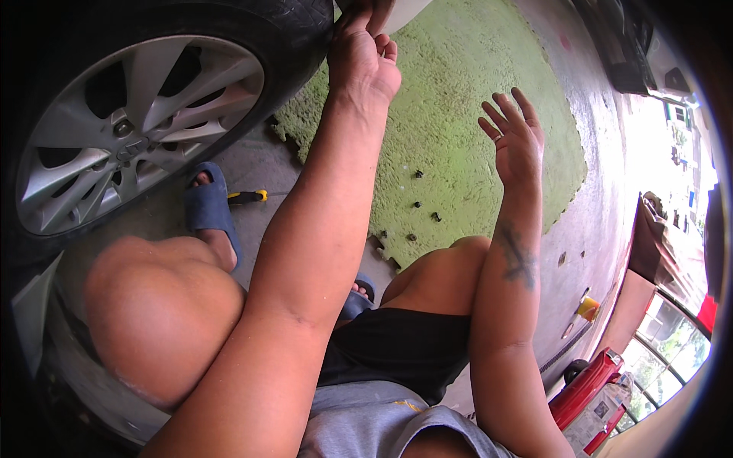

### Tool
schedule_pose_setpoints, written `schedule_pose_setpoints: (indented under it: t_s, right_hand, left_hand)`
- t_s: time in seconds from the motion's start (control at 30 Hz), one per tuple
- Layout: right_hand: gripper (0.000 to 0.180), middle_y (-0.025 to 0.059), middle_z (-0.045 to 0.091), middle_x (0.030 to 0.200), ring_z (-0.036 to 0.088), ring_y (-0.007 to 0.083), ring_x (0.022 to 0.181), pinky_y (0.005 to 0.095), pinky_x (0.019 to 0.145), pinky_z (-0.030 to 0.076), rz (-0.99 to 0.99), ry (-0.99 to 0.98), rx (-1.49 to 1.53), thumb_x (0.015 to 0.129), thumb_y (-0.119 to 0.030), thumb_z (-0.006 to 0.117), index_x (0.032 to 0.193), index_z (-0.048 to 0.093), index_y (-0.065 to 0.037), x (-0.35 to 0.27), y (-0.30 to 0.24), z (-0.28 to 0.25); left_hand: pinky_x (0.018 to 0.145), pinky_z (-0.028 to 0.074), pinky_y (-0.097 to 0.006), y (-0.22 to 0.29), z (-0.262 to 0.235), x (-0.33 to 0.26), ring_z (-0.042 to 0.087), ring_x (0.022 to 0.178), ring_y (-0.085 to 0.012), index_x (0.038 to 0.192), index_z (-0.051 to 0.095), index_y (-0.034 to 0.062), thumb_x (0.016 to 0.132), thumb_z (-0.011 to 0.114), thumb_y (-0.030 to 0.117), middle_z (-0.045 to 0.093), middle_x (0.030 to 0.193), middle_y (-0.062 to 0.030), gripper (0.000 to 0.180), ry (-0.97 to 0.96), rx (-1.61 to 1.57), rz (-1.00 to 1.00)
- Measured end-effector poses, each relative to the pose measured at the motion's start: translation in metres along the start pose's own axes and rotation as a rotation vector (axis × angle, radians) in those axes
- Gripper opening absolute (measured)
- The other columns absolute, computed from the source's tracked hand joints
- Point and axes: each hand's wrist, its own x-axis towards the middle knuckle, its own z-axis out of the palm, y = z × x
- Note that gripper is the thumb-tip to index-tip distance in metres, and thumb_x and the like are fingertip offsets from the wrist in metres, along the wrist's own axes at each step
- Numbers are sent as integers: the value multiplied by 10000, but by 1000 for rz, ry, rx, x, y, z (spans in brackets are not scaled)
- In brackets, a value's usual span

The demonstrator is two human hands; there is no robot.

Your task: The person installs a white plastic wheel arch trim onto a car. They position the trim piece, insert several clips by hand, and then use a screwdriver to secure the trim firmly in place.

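My left hand (364,65) reaches up beside the black tire (294,38) to the edge of a white car panel (406,14). Its visible fingers are curled, while the fingertips and whatever they grip are cut off by the top of the view. My right hand (519,137) hovers over a green textured mat (458,69), fingers spread, holding nothing. Several small black fasteners (418,204) lie scattered on the mat between my forearms. The silver alloy wheel (141,137) fills the upper left.
A yellow-and-black screwdriver (248,197) lies on the concrete by my blue slipper (211,202). Farther right are a yellow object (588,308) on the floor and a red object (586,389). Part of a dark vehicle (618,46) shows at the upper right.
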Motion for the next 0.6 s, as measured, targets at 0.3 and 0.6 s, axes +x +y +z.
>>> schedule_pose_setpoints:
  t_s: [0.3, 0.6]
  right_hand:
    - [762, 244, 581, 1406, 615, 338, 1267, 445, 988, 556, 34, 27, -51, 968, -230, 747, 1562, 349, 34, -7, -5, 4]
    - [753, 230, 556, 1446, 593, 356, 1301, 454, 1009, 542, 62, 23, -93, 974, -240, 735, 1574, 349, 0, -3, -6, 11]
  left_hand:
    - [839, 394, -305, 11, 34, -19, 398, 896, -122, 1136, 687, 235, 968, 744, 372, 626, 982, 130, 224, 288, -70, -136]
    - [917, 445, -305, 7, 34, -17, 443, 874, -104, 1232, 676, 219, 978, 745, 380, 661, 1064, 98, 309, 304, -26, -55]
